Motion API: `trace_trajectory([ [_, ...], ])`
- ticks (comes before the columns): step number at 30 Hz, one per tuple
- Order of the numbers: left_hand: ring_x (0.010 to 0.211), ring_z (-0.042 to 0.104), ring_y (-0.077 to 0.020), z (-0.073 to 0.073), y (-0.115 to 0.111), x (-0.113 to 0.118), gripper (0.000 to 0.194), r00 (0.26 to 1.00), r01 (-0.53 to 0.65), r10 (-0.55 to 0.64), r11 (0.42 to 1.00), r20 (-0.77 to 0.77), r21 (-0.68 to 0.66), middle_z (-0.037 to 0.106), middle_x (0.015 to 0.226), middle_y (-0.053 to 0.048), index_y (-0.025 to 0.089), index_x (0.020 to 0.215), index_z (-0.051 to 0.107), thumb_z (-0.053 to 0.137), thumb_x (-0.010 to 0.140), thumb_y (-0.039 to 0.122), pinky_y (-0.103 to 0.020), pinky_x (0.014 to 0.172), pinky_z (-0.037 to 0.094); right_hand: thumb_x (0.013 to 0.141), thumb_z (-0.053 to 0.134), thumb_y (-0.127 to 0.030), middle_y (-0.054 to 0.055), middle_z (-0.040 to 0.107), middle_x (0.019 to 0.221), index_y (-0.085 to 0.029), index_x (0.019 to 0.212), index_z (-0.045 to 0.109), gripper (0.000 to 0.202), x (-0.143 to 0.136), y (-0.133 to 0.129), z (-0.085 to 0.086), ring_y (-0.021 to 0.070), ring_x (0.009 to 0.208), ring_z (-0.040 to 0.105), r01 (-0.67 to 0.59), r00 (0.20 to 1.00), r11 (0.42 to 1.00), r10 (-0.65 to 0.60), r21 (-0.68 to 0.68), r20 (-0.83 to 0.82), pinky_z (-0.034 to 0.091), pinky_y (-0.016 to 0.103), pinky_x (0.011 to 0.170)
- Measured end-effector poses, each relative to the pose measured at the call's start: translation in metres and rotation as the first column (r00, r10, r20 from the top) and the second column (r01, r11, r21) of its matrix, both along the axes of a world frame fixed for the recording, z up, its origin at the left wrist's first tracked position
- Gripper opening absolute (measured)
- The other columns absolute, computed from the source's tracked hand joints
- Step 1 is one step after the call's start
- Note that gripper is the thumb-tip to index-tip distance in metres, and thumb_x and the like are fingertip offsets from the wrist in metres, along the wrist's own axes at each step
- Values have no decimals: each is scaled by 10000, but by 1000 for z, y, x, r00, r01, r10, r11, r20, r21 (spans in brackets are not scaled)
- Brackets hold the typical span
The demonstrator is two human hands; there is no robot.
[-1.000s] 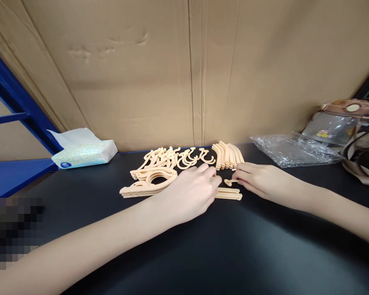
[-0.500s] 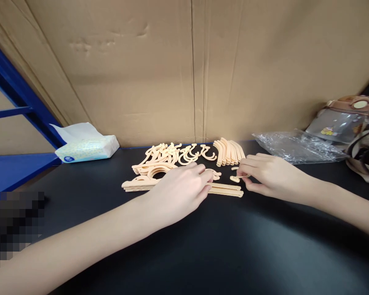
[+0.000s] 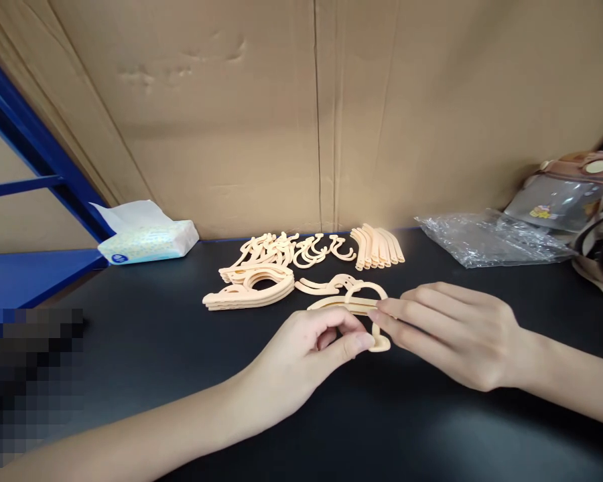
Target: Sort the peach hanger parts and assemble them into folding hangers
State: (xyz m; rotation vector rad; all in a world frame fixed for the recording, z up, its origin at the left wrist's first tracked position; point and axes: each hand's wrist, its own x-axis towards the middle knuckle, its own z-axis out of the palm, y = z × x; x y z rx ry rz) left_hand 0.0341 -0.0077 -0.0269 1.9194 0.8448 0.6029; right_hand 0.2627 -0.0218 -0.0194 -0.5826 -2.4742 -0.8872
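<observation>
In front of me, both hands meet at a cream plastic hanger hook [image 3: 380, 345]. My left hand [image 3: 296, 358] pinches its lower end between thumb and fingers. My right hand [image 3: 459, 328] is closed on the hook's middle from the right, and its fingers hide part of the stem. Just behind the hands lie long slotted hanger pieces [image 3: 326, 304], partly covered by the fingers. Farther back are curved hanger pieces [image 3: 314, 286]. Left of these sits a stack of hanger arms [image 3: 251, 294] with rounded cut-outs.
Along the back of the black table [image 3: 155, 335] lie a pile of loose hooks [image 3: 269, 251], several more hooks [image 3: 311, 254] and a row of curved bars [image 3: 376, 248]. A tissue pack [image 3: 151, 241] is at left. Clear plastic wrap [image 3: 492, 237] and a bottle [image 3: 557, 201] are at right.
My left hand has moved right and nearer, off the long pieces. My right hand has come nearer and inward. The hook is now between both hands; the long pieces look shifted.
</observation>
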Motion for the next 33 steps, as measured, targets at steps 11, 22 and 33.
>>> trace_trajectory([
  [11, 556, 306, -79, -3, 2, 2, 287, 997, -69, 70, 997, 24, -30, 432, 635, 47, 168, 754, 582, 527, 895, 412, -226, 502, 258, 929, 427, -155, 34, 648, 814, -212, 1124, 634, 291, -10, 7, -5, 141, 691, 541, -43, 975, 898, -58, -439, -213, 438, 275, 620],
  [22, 675, 520, -127, 2, 18, -17, 204, 904, 90, 246, 690, -350, 718, 570, 783, 12, 176, 793, 531, 515, 910, 343, -244, 584, 359, 793, 661, -450, 37, 722, 913, -228, 920, 722, 264, -5, 24, -6, 197, 835, 660, -433, 620, 333, -564, -838, -545, 518, 332, 765],
  [33, 754, 553, -173, -7, 28, -24, 209, 794, 257, 372, 510, -480, 821, 554, 851, -14, 183, 850, 501, 487, 921, 379, -269, 583, 397, 780, 665, -393, 29, 689, 816, -190, 870, 695, 225, 0, 42, -19, 154, 710, 610, -435, 594, 328, -596, -839, -541, 494, 300, 640],
])
